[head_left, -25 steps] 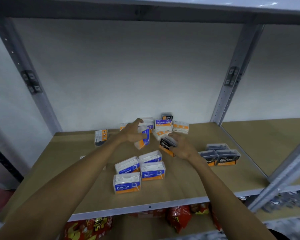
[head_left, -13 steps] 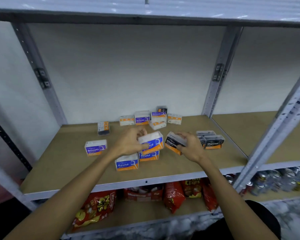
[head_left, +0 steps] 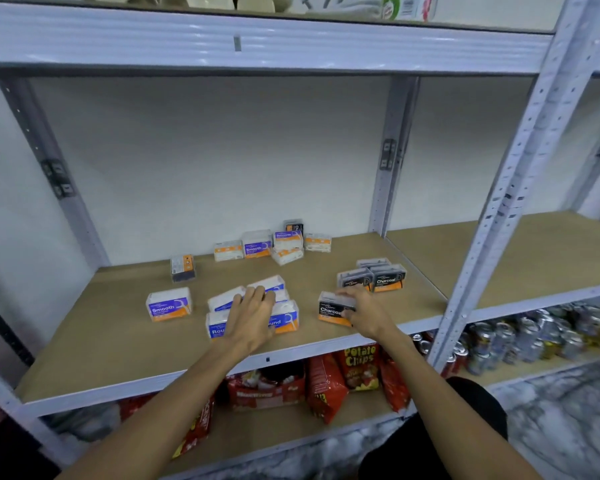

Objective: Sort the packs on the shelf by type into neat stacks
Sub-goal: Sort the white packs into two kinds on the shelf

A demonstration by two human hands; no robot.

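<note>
Several white-and-blue Round packs [head_left: 286, 320] lie bunched at the front middle of the wooden shelf [head_left: 118, 341]. My left hand [head_left: 253, 313] rests flat on top of them, fingers spread, gripping nothing. My right hand [head_left: 364, 313] holds a black Charcoal pack [head_left: 331, 310] low over the shelf, just in front of three more Charcoal packs [head_left: 387, 280]. One Smooth pack [head_left: 168, 304] lies alone at the left. More Smooth packs [head_left: 257, 245] sit jumbled by the back wall. A dark pack [head_left: 183, 268] stands on its side at the back left.
A grey upright [head_left: 492, 237] rises right of the Charcoal packs, and a second bay lies beyond it. The upper shelf's edge [head_left: 236, 43] runs overhead. Below are red chip bags [head_left: 357, 368] and cans [head_left: 534, 341].
My left hand brought a Round pack down onto the Round group and opened flat over it. My right hand carried the Charcoal pack forward and lower, near the Charcoal group. The camera pulled back.
</note>
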